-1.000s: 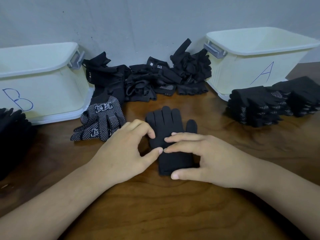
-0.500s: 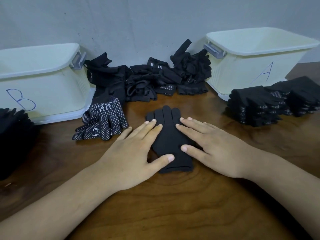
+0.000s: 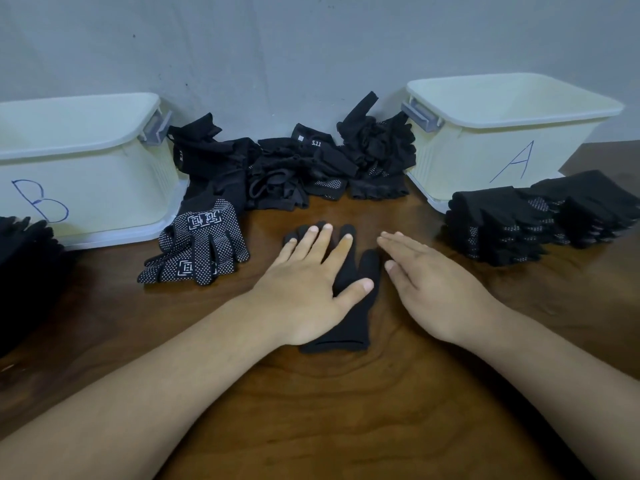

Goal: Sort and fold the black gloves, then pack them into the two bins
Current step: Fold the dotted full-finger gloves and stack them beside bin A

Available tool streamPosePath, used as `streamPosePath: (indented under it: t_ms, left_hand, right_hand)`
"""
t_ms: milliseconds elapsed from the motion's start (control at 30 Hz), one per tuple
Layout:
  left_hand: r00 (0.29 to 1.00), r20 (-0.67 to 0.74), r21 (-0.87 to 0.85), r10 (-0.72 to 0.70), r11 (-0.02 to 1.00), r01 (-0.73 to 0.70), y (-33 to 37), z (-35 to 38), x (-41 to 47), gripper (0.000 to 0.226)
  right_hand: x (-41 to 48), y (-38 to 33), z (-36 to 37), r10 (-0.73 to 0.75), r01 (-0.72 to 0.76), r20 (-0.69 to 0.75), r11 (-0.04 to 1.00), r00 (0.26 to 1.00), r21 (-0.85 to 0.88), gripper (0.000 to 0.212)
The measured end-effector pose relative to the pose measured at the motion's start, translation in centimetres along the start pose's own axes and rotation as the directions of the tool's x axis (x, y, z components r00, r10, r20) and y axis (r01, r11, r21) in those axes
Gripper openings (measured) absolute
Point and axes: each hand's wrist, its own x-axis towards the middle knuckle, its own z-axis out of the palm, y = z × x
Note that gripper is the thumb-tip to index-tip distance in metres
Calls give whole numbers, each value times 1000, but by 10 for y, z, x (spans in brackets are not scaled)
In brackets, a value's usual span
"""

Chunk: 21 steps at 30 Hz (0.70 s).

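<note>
My left hand (image 3: 304, 289) lies flat, fingers straight, pressing the plain black glove (image 3: 349, 303) onto the table (image 3: 346, 410). My right hand (image 3: 429, 285) rests open just right of the glove, holding nothing. Bin B (image 3: 86, 188) stands far left of the glove, bin A (image 3: 502, 140) far right.

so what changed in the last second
The left hand and right hand stopped pinching the plain glove and flattened. The left slid forward over its fingers, pressing it; the right slid off it to the right. Bins, glove piles and dotted glove stayed put.
</note>
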Motion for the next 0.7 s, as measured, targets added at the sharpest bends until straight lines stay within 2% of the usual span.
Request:
streamPosePath:
  t_ms: [167, 300, 400, 467, 600, 700]
  left_hand:
    - [999, 25, 0, -41, 999, 41, 6, -11, 0, 85]
    - [992, -92, -27, -87, 996, 85, 16, -22, 15, 77]
    - [991, -2, -1, -132, 991, 132, 26, -13, 26, 76]
    - [989, 10, 14, -149, 989, 149, 28, -4, 29, 77]
    - [988, -36, -19, -153, 988, 152, 27, -1, 29, 77]
    - [980, -156, -155, -122, 983, 97, 24, -3, 24, 72]
  right_hand:
    - [0, 0, 4, -13, 12, -10, 999, 1000, -32, 53]
    - [0, 1, 4, -7, 6, -18, 999, 1000, -40, 53]
    - [0, 1, 4, -1, 1, -13, 999, 1000, -37, 53]
    - [0, 1, 4, -3, 3, -8, 999, 1000, -34, 53]
    - [0, 2, 5, -13, 13, -5, 999, 1000, -34, 53]
    - [-1, 1, 4, -17, 17, -14, 999, 1000, -28, 53]
